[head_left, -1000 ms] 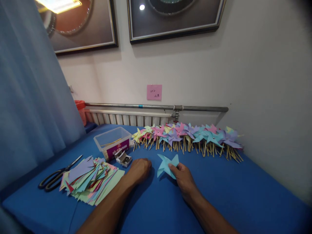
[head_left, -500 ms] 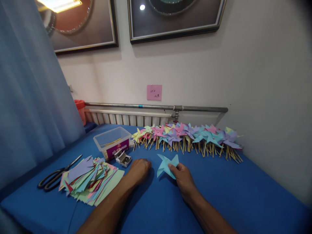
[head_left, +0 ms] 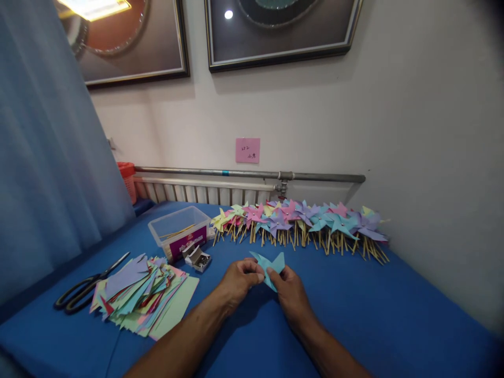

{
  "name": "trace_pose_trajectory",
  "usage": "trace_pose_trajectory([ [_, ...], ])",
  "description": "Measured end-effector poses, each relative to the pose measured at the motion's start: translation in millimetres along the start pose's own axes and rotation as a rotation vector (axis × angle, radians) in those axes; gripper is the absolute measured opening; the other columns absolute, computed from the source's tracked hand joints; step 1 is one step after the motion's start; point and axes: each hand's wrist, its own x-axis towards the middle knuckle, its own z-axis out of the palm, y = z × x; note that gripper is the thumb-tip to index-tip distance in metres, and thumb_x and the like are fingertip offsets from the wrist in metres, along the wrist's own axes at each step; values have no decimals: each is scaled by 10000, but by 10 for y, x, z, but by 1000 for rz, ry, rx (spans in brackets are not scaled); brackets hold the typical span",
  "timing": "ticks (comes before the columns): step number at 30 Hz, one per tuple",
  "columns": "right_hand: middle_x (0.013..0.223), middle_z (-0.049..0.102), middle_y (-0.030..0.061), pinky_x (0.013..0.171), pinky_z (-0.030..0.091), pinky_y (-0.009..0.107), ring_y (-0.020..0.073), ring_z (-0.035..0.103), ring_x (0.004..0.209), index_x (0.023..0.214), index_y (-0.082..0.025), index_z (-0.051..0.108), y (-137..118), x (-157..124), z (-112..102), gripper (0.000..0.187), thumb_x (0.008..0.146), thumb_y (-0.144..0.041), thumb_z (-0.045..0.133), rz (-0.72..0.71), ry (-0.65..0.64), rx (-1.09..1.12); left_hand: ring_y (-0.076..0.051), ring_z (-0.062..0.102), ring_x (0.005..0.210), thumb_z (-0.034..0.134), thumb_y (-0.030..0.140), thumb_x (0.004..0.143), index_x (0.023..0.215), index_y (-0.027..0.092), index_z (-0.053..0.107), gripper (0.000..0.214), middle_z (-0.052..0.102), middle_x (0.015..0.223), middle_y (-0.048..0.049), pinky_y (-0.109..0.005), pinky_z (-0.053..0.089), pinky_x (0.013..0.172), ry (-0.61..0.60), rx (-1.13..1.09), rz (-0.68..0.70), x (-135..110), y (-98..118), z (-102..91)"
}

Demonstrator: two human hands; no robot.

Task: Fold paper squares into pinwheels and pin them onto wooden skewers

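A light blue paper pinwheel head (head_left: 271, 263) is held over the blue tabletop (head_left: 354, 310) between both hands. My right hand (head_left: 290, 294) pinches its lower right edge. My left hand (head_left: 238, 279) has its fingers curled against the paper's left side, touching it. A long row of finished pinwheels (head_left: 303, 223) on wooden sticks, in pink, purple, yellow and teal, lies behind the hands along the wall.
A stack of cut coloured paper (head_left: 142, 296) lies at the left, with black scissors (head_left: 84, 286) beside it. A clear plastic box (head_left: 179, 231) with sticks and a small open box of pins (head_left: 198, 258) stand behind the stack. A radiator pipe (head_left: 252, 173) runs along the wall; a curtain (head_left: 47, 157) hangs left.
My left hand has lifted from the tabletop and moved right onto the blue pinwheel paper. My right hand and the paper have shifted slightly left and nearer.
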Motion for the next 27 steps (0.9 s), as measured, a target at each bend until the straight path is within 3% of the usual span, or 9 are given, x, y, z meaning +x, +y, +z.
trace_pose_trajectory([
  [5, 810, 746, 56, 677, 500, 305, 246, 664, 773, 933, -160, 714, -53, -83, 61, 404, 736, -512, 686, -41, -1, -44, -133, 507, 708, 715, 223, 659, 652, 153, 675, 81, 588, 738, -17, -243, 395, 687, 20, 48, 54, 11, -90, 27],
  [16, 779, 725, 43, 632, 483, 293, 209, 617, 690, 896, -172, 692, 0, -72, 49, 367, 756, -511, 675, -46, -23, -34, -85, 370, 542, 677, 275, 631, 632, 157, 614, 134, 443, 566, 48, -225, 291, 544, 45, 91, 5, 0, -29, 47],
  [27, 758, 704, 40, 636, 468, 290, 206, 603, 690, 874, -168, 679, -12, -77, 42, 397, 757, -547, 680, -48, -25, -44, -70, 335, 495, 650, 259, 631, 633, 155, 592, 119, 450, 547, 55, -223, 252, 502, 62, 106, -3, 18, -47, 36],
])
